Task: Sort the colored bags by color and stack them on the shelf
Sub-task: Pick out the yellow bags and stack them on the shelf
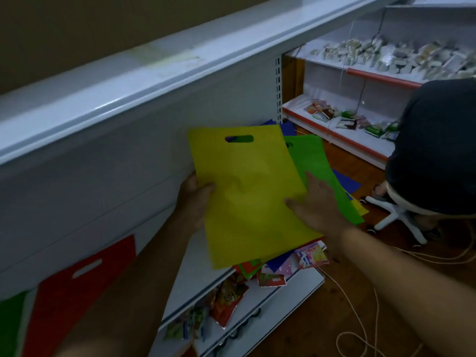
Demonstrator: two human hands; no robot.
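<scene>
Nearest the camera, a red bag lies flat on the white shelf at lower left, with the edge of a green bag beside it at the frame's corner. They lie side by side rather than overlapping, which suggests separate colour stacks already begun.

Next out, both forearms reach forward to a yellow bag held up flat, handle slot away from the person. The left hand grips its left edge, thumb on the face and fingers behind (fingers hidden by the bag). The right hand lies on the bag's right side with fingers spread and fairly straight, apparently steadying the sheet; whether any finger hooks beneath cannot be told. Held thus, the bag is lifted clear of the pile for identification by colour.

Beneath and beyond it, the unsorted pile: a second green bag and blue bags fanned on the floor. Snack packets sit on the lower shelf below.

Farthest, a seated person faces a red-trimmed shelving unit stocked with packets.

Judgement: sorting is early; yellow has no visible stack yet.
</scene>
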